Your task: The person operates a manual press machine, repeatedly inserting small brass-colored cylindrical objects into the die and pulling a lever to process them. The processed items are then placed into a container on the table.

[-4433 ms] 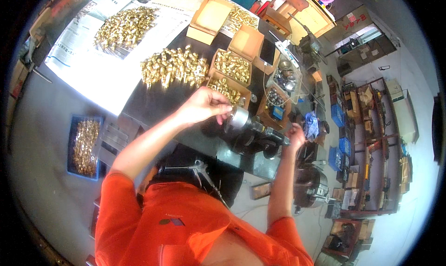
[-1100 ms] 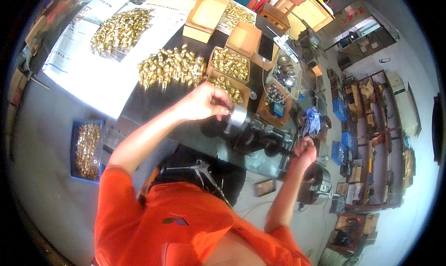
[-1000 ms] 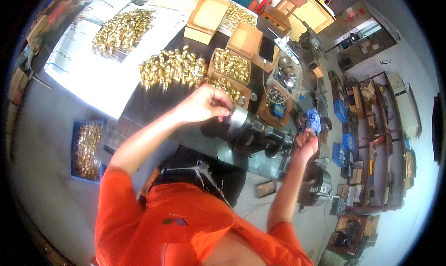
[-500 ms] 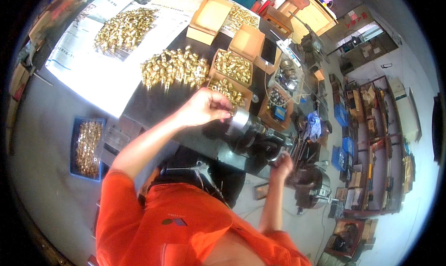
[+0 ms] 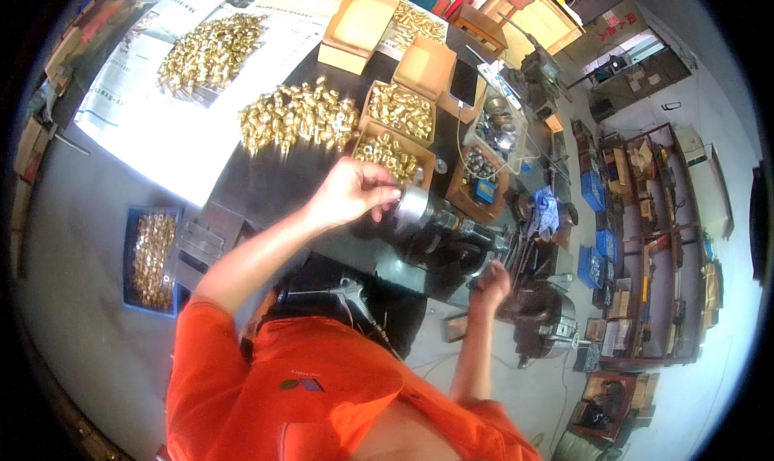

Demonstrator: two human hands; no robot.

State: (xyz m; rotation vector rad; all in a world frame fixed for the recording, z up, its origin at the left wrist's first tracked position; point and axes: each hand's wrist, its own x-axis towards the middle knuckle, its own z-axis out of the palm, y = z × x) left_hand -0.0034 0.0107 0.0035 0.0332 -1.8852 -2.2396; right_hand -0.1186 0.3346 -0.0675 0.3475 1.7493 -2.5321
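Observation:
My left hand [image 5: 348, 195] is at the face of a round silver chuck [image 5: 414, 206], thumb and fingers pinched together. Whatever lies between the fingertips is too small to make out. The chuck sits at the left end of a dark bench-mounted spindle device [image 5: 463, 229]. At that device's right end, my right hand [image 5: 490, 288] is closed around a metal handle, mostly hidden by the fingers. Just beyond the left hand stand a cardboard box of brass fittings [image 5: 425, 168] and a second box of fittings [image 5: 432, 124]. A loose pile of brass fittings [image 5: 298, 118] lies beside them.
More brass parts [image 5: 211, 54] lie on newspaper [image 5: 113, 98] at the far left. A blue crate [image 5: 129, 280] of parts stands low on the left. An air gun [image 5: 348, 290] lies near my body. A bench grinder [image 5: 542, 320] and shelving [image 5: 645, 292] stand to the right.
The view has shifted slightly. My left fingers have changed their bend a little at the chuck, with a lower finger now showing. My right hand stays at the handle.

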